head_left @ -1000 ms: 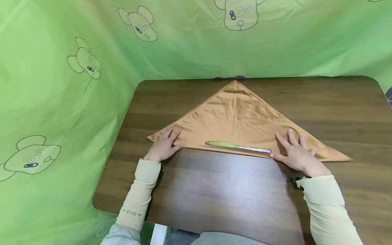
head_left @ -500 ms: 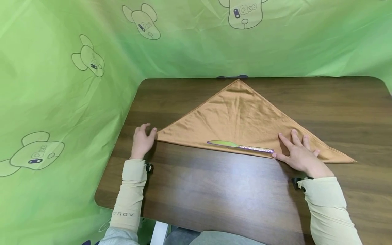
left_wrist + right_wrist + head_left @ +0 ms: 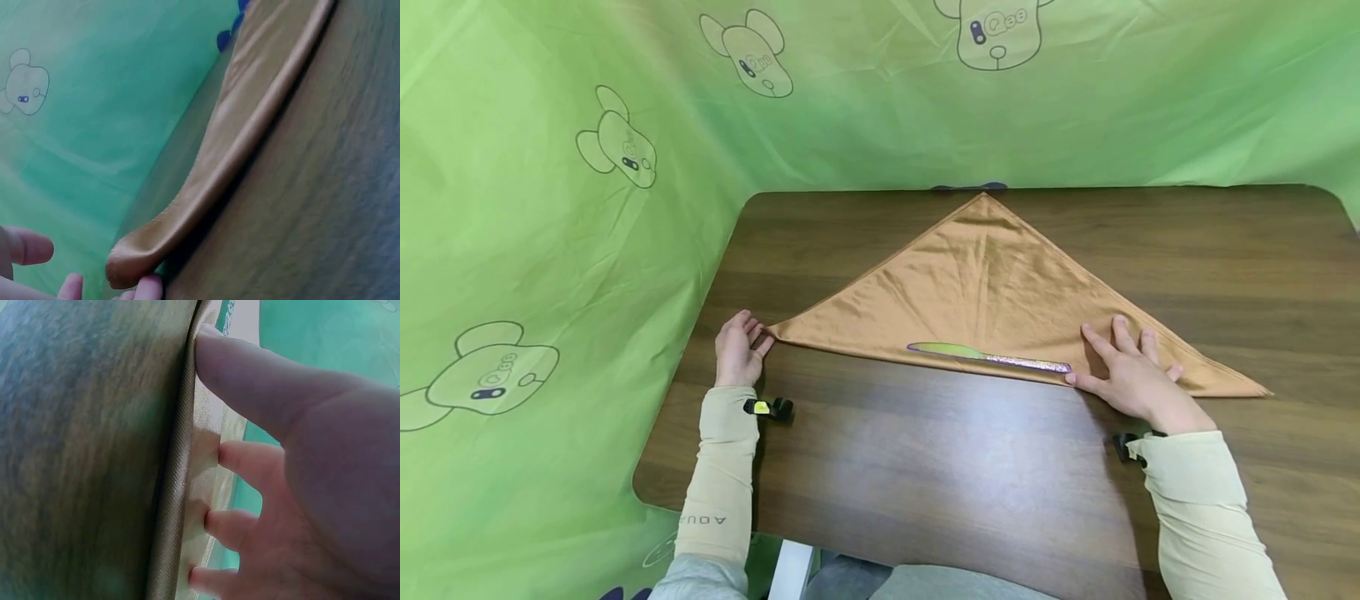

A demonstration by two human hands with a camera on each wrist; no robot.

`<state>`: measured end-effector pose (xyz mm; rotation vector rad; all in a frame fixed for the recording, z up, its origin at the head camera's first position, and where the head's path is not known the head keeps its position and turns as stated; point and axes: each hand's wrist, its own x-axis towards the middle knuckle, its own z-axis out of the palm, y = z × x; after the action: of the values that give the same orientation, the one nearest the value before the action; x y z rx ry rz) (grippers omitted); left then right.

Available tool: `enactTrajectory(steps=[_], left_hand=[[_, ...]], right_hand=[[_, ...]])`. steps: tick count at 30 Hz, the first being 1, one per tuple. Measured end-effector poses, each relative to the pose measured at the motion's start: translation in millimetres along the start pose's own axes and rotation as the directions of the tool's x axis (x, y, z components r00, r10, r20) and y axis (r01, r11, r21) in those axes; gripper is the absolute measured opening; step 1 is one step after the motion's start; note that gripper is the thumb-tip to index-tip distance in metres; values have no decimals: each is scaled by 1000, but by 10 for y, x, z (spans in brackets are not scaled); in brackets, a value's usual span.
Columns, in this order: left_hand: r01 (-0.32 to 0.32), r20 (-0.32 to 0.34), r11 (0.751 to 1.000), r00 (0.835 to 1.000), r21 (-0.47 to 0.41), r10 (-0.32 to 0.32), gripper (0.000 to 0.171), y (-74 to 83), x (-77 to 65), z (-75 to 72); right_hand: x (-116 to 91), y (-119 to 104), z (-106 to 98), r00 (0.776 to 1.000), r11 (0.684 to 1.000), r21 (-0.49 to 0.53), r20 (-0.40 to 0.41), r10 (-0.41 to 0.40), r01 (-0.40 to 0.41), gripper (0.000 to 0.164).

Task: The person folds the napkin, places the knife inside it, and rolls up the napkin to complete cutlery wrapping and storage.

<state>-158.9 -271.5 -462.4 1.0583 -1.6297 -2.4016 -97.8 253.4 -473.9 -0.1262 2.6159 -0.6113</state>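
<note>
A copper-brown satin napkin (image 3: 917,292), folded into a triangle, lies on the wooden table with its point to the back. Along its front edge rests a table knife (image 3: 988,357) with a greenish blade and a glittery handle. At the napkin's left corner, my left hand (image 3: 739,350) pinches the tip, which is raised slightly; the left wrist view shows fingertips (image 3: 149,287) against this corner (image 3: 131,259). My right hand (image 3: 1138,383) presses the right part of the napkin with spread fingers, its thumb by the knife handle's end. The right wrist view shows those fingers (image 3: 234,528) on the fabric.
Green printed sheeting (image 3: 865,108) hangs behind and to the left of the table (image 3: 925,467). A black wrist device (image 3: 771,408) juts from the left sleeve, another (image 3: 1126,447) from the right.
My left hand has lifted off the napkin, moved left past its corner, turned, and now pinches the tip. The right hand stays put. The knife stays on the napkin.
</note>
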Motion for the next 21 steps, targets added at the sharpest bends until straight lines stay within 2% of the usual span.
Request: enactTrajectory(steps=[4,9,11,16,21], left_hand=[[18,33,997,999,-78,-15,41,-58,-12,11],[34,96,977,995,-212,-14,10,-127,-43,57],[37,107,967,994,-254,-10,13,-156,-58,90],[73,128,943,991,-324,-33,45,-245,-83,190],[161,181,888,979,-431,-90,32,-332,-73,274]], right_hand=[[-7,-4,-4,1000,1000,4,-2,0,0,93],[-13,2,-2,1000,1000,13,-5,2,-2,94],[-12,5,0,1000,1000,16,-7,2,-2,94],[-14,8,5,1000,1000,21,-15,-5,5,93],[-19,10,7,1000,1000,19,-18,-8,8,93]])
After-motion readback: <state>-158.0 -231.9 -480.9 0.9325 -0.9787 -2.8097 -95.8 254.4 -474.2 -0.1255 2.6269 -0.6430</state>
